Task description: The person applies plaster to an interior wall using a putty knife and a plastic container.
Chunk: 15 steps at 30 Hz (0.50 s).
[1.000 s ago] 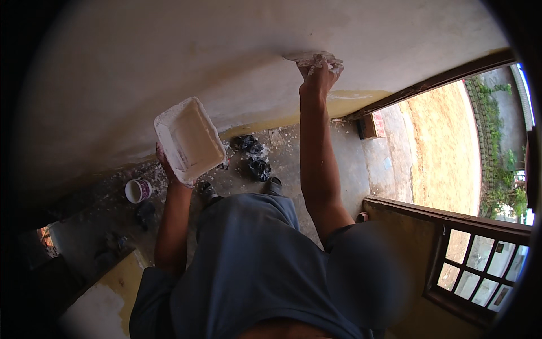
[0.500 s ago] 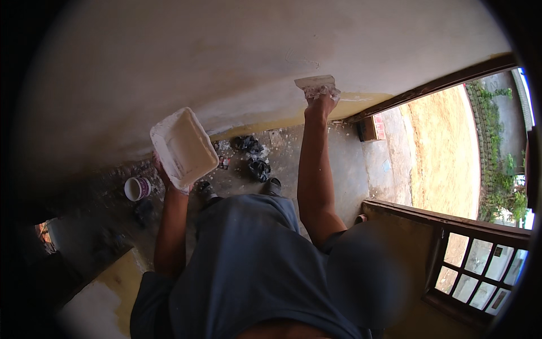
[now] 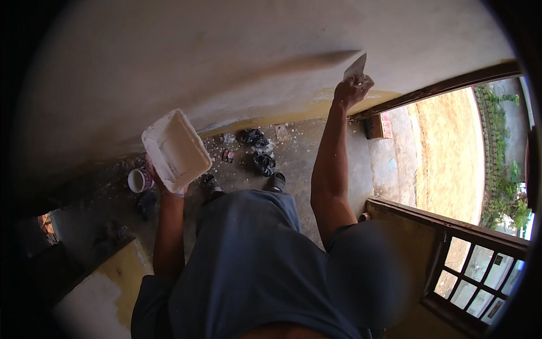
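Observation:
My left hand [image 3: 160, 176] grips a rectangular white tub [image 3: 176, 148] from below and behind, so most of its fingers are hidden. White paste coats the tub's inside and rim. My right hand [image 3: 354, 90] is closed round a putty knife [image 3: 355, 66] with a broad flat blade. The blade stands edge-on against the pale wall [image 3: 248, 51], its shadow falling to the left along the surface. Whitish smears mark the fingers of this hand. Yellow paint [image 3: 316, 108] shows along the wall's lower part.
Black plastic bags [image 3: 263, 163] and scattered white flecks lie on the grey floor [image 3: 302, 155] near my feet. A white bucket [image 3: 139, 181] stands at the left. At the right are a doorway, a box [image 3: 378, 126] beside it, and a window [image 3: 473, 277].
My right hand has moved right and slightly farther up the wall with the putty knife, whose blade has turned from broad-side to steeply tilted. The tub has shifted slightly left.

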Each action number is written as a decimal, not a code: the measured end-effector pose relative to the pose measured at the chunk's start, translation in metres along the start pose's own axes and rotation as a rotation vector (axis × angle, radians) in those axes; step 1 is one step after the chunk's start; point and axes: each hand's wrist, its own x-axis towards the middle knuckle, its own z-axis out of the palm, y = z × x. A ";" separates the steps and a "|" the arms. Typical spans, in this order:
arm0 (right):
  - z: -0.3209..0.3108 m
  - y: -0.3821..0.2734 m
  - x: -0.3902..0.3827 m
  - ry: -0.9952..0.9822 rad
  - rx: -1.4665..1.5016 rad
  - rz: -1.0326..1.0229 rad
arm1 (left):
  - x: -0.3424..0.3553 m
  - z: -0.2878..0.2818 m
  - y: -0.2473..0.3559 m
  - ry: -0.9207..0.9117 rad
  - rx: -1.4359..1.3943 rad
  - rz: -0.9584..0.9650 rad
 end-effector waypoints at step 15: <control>-0.005 0.039 0.047 0.256 0.638 0.738 | -0.001 0.000 0.007 0.062 0.026 0.049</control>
